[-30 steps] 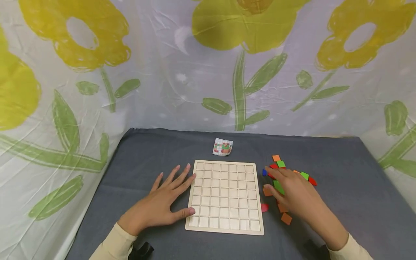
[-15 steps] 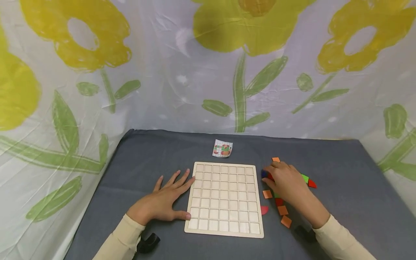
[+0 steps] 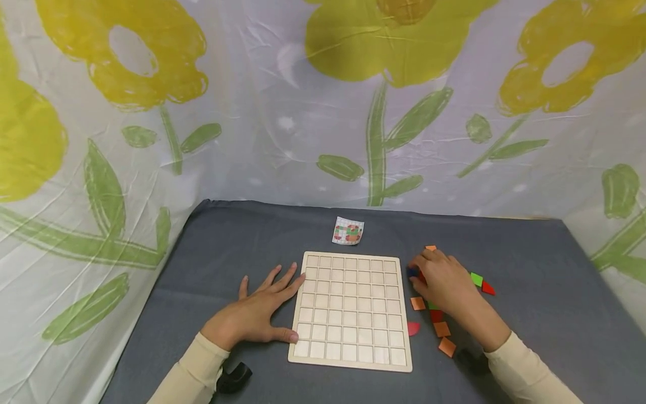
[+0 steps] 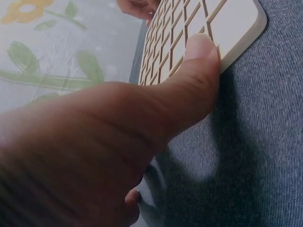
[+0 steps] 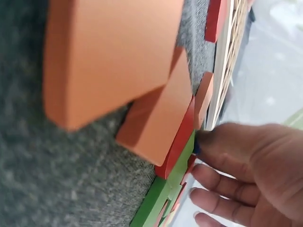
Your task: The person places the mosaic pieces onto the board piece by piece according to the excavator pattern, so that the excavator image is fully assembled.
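My left hand (image 3: 252, 317) lies with its fingers spread at the left edge of a pale wooden grid board (image 3: 350, 311). Its thumb (image 4: 199, 52) presses on the board's rim near a corner. To the right of the board, my right hand (image 3: 449, 283) reaches down into a group of small coloured blocks, thumb and index finger pinching a small blue block (image 5: 196, 148). Only a sliver of that block shows. Green (image 5: 154, 194) and red blocks (image 5: 180, 142) lie close by the fingertips, and others are hidden under the palm.
Orange square blocks (image 3: 447, 347) trail toward me. A red rounded piece (image 3: 413, 329) sits against the board's right edge. A green block (image 3: 476, 279) and a red curved one (image 3: 488, 288) lie beyond my right hand. A small printed pattern card (image 3: 348, 231) is behind the board.
My right hand has drawn its fingers together around the blue block, moving slightly up and left over the pile. My left hand stays at the board's edge.
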### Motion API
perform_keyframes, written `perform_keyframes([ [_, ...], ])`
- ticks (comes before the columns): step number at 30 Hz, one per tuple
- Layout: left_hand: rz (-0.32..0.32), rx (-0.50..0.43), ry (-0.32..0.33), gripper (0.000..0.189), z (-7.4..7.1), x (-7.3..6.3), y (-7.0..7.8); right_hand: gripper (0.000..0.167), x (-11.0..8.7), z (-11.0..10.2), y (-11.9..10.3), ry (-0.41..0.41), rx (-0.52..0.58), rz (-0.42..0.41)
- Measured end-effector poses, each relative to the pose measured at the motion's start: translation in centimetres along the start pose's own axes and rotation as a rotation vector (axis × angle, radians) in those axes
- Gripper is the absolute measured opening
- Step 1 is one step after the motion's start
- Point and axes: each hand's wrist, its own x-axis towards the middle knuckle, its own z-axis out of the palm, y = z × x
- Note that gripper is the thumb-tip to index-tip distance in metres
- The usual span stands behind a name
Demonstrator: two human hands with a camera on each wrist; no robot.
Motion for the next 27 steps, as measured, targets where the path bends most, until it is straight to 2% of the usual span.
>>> perform_keyframes([
  [6,-0.002,-0.006,0.005,0.116,0.1,0.1,0.1,0.017,0.3,0.2,0.3,-0.012,0.024,0.0],
  [10,-0.006,-0.011,0.0,0.116,0.2,0.1,0.1,0.017,0.0,0.0,0.2,0.013,0.029,-0.017],
  [15,-0.005,-0.012,-0.006,0.116,0.3,0.1,0.0,0.018,-0.7,-0.3,-1.0,0.068,0.093,-0.12],
  [19,-0.013,-0.014,-0.007,0.116,0.3,0.0,0.1,0.018,-0.9,-0.2,-2.1,0.082,0.124,-0.184],
  [27,-0.017,-0.008,-0.006,0.117,0.2,0.1,0.2,0.016,-0.9,0.4,-3.0,0.003,0.151,-0.142],
])
